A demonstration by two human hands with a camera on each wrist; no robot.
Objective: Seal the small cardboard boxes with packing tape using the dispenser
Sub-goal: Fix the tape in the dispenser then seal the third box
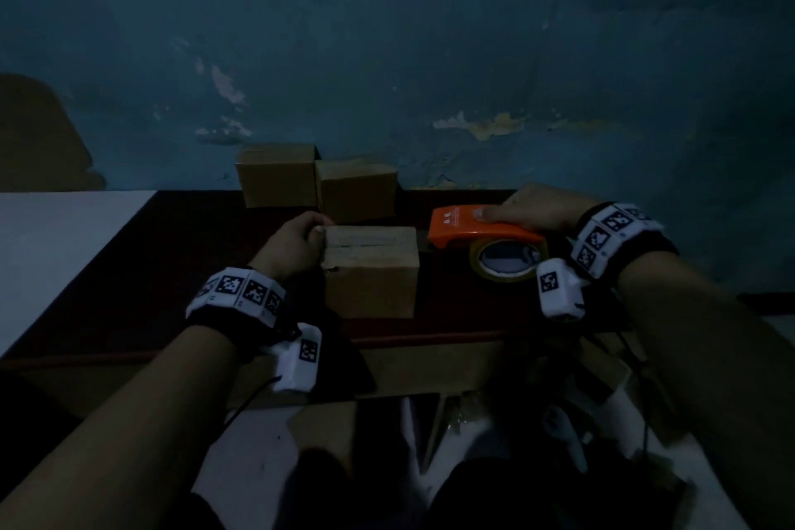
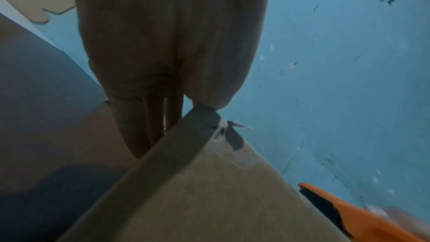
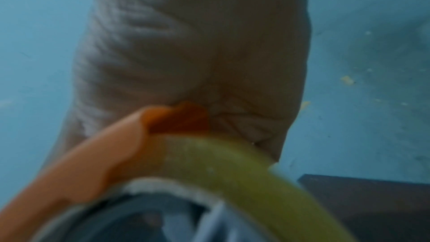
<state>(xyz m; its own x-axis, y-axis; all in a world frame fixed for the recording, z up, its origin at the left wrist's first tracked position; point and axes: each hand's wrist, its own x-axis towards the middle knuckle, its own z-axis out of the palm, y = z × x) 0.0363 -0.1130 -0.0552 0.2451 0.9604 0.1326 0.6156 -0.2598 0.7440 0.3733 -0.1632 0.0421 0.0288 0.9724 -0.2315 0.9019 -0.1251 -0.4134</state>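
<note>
The left hand [image 1: 297, 247] is gripping the left end of the near box [image 1: 371, 271], with the thumb on its top edge and the fingers [image 2: 149, 126] lying together down the left face, as the left wrist view shows. This box is standing near the front edge of the dark counter [image 1: 180, 271], roughly midway along it. Its top flaps are lying closed, and a seam is running across the top; whether tape is already covering that seam cannot be told in this dim light.

The right hand [image 1: 537, 213] is clamping the orange tape dispenser [image 1: 482, 230] from above, thumb pressed on the near side of the orange body. The dispenser is sitting just to the right of the near box, apart from it, with the yellowish tape roll [image 1: 507, 260] hanging beneath the handle. No tape strand is visibly bridging dispenser and box.

Two more boxes, the back left box [image 1: 277, 174] and the back right box [image 1: 357, 191], are standing side by side at the back edge of the counter against the blue wall [image 1: 430, 34]. Their seal state is not readable.

Judged progress: the near box is being steadied for taping, and the tape pass over its seam appears not yet started. Remaining work likely includes laying and cutting that strip and handling any unsealed boxes.
</note>
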